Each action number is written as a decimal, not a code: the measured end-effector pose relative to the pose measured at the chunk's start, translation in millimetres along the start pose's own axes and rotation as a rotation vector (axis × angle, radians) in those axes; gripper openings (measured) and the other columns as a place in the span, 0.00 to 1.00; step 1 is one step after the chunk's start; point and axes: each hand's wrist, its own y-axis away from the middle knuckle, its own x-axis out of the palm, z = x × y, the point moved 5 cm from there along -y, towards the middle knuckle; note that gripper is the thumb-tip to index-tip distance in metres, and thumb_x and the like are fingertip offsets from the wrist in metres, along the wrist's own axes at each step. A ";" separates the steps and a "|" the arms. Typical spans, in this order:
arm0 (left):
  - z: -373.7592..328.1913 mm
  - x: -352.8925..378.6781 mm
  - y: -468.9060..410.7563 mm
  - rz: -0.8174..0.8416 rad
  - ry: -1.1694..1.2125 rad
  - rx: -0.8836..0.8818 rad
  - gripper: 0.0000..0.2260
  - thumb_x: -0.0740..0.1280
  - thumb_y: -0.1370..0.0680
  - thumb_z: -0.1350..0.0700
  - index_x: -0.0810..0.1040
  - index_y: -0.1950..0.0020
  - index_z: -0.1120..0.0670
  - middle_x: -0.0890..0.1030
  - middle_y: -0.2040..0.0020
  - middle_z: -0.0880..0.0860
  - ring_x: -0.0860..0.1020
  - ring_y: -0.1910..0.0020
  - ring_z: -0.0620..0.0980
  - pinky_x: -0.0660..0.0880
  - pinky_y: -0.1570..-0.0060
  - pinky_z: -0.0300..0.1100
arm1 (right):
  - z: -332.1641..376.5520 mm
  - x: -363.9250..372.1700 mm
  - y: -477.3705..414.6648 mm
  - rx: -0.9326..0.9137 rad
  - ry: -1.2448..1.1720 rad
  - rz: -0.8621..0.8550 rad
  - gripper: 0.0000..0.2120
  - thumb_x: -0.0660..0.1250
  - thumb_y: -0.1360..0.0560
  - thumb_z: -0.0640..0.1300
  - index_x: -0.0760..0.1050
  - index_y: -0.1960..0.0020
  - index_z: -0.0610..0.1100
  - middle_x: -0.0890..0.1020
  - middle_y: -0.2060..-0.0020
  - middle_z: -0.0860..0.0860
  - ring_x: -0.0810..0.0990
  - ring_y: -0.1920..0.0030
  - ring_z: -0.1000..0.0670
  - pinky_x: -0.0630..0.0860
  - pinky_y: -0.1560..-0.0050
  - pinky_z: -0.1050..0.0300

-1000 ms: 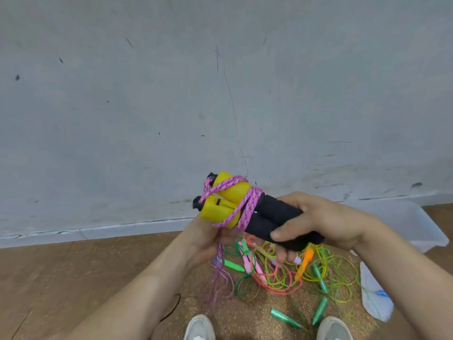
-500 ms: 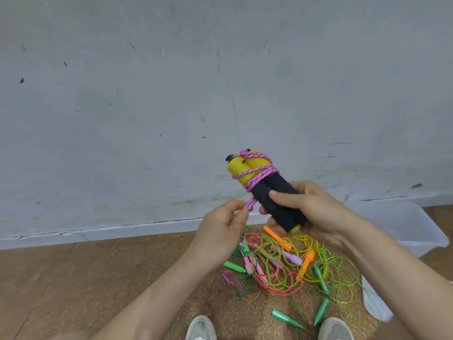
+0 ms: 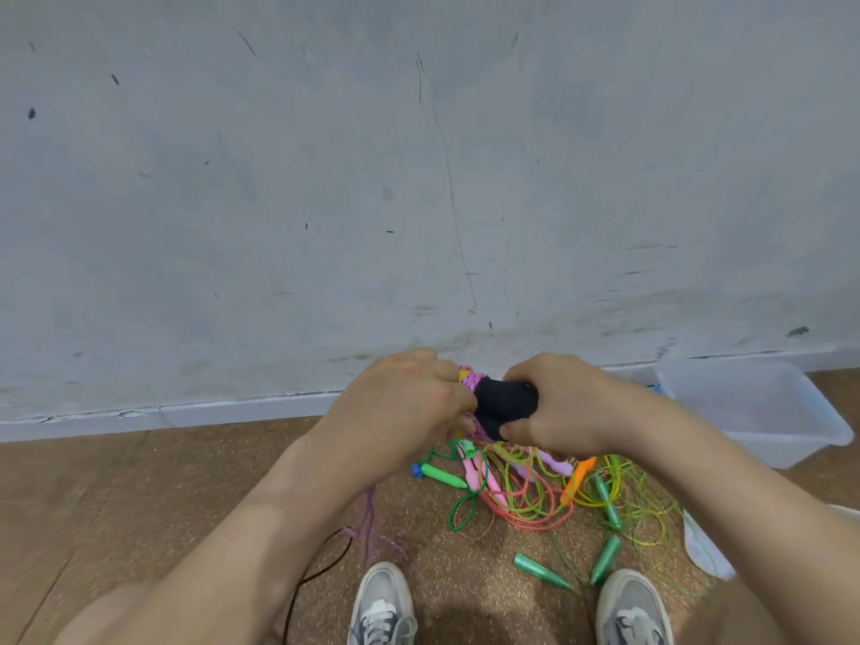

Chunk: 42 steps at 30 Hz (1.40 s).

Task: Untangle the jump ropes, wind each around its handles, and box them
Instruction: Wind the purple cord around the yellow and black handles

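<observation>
My right hand [image 3: 554, 402] grips the black foam part of a pair of jump rope handles [image 3: 505, 402] held side by side. My left hand [image 3: 402, 402] is curled round their yellow ends, which are wound with pink rope [image 3: 470, 379] and mostly hidden. A loose tail of the pink rope [image 3: 370, 523] hangs down to the floor below my left wrist. On the floor under my hands lies a tangle of thin ropes [image 3: 535, 486] in green, yellow, pink and orange, with several green handles [image 3: 540, 570].
A clear plastic box [image 3: 763, 412] stands on the cork floor at the right, against the grey wall. A white lid or sheet [image 3: 702, 547] lies near my right shoe. My two shoes [image 3: 381, 602] are at the bottom. A thin dark cord [image 3: 316, 570] curves near my left arm.
Both hands have dropped lower with the handles. My left hand moved from pinching the pink rope end below the handles to closing over the yellow wound ends.
</observation>
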 end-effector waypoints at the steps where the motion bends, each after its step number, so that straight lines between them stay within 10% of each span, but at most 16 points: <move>1: -0.7 0.1 -0.5 0.005 0.041 0.008 0.06 0.70 0.34 0.49 0.82 0.65 0.50 0.76 0.71 0.47 0.75 0.71 0.51 0.69 0.74 0.37 | 1.9 0.9 0.4 -0.012 0.048 0.016 0.04 0.69 0.30 0.46 0.75 0.60 0.48 0.79 0.69 0.50 0.79 0.70 0.48 0.73 0.70 0.57; 15: 2.1 7.9 -2.1 0.092 0.600 -0.181 0.08 0.68 0.26 0.48 0.83 0.54 0.50 0.83 0.59 0.44 0.79 0.58 0.39 0.72 0.57 0.36 | 4.3 -6.2 17.2 -0.218 0.309 0.252 0.13 0.74 0.31 0.48 0.77 0.48 0.55 0.82 0.56 0.53 0.80 0.57 0.52 0.76 0.57 0.55; 20: 15.2 13.0 -1.7 0.176 1.018 -0.354 0.05 0.69 0.25 0.62 0.83 0.56 0.54 0.80 0.61 0.46 0.78 0.62 0.40 0.73 0.58 0.35 | -5.9 -22.1 21.5 -0.302 -0.272 0.302 0.18 0.78 0.32 0.43 0.82 0.44 0.51 0.86 0.56 0.48 0.82 0.60 0.53 0.79 0.57 0.53; 24: 24.6 37.3 8.0 0.307 1.438 -0.509 0.08 0.66 0.24 0.64 0.83 0.58 0.55 0.83 0.63 0.51 0.79 0.65 0.44 0.76 0.61 0.37 | -11.4 -26.3 16.2 -0.312 -0.619 0.184 0.27 0.79 0.40 0.60 0.84 0.49 0.43 0.84 0.60 0.37 0.80 0.63 0.43 0.76 0.64 0.51; 27: 44.1 82.6 28.0 0.171 1.708 -0.926 0.06 0.69 0.28 0.60 0.77 0.53 0.59 0.78 0.65 0.56 0.78 0.70 0.52 0.76 0.61 0.45 | -11.0 -25.1 7.9 -0.291 -0.936 0.068 0.34 0.79 0.44 0.64 0.83 0.55 0.35 0.80 0.73 0.42 0.75 0.78 0.48 0.70 0.80 0.62; 32: -4.8 51.5 0.4 -0.126 1.696 -0.850 0.13 0.55 0.19 0.64 0.71 0.62 0.54 0.71 0.69 0.52 0.58 0.79 0.41 0.52 0.79 0.32 | -9.9 -21.5 0.6 -0.133 -1.309 -0.170 0.17 0.68 0.31 0.52 0.82 0.62 0.37 0.78 0.76 0.38 0.75 0.82 0.46 0.62 0.86 0.66; 39: -24.6 39.1 1.7 -0.134 0.820 -0.577 0.09 0.56 0.18 0.49 0.74 0.50 0.50 0.74 0.69 0.50 0.70 0.71 0.44 0.66 0.66 0.44 | -22.0 -19.5 -4.7 0.021 -1.325 -0.453 0.18 0.69 0.26 0.51 0.80 0.53 0.34 0.81 0.67 0.36 0.78 0.74 0.43 0.62 0.82 0.64; 42: -22.9 44.1 3.4 -0.116 1.045 -0.713 0.13 0.55 0.17 0.52 0.76 0.56 0.53 0.73 0.70 0.46 0.72 0.69 0.43 0.71 0.64 0.43 | -26.8 -20.0 -4.9 0.049 -1.186 -0.586 0.20 0.71 0.27 0.52 0.79 0.55 0.33 0.82 0.66 0.33 0.80 0.72 0.41 0.65 0.81 0.61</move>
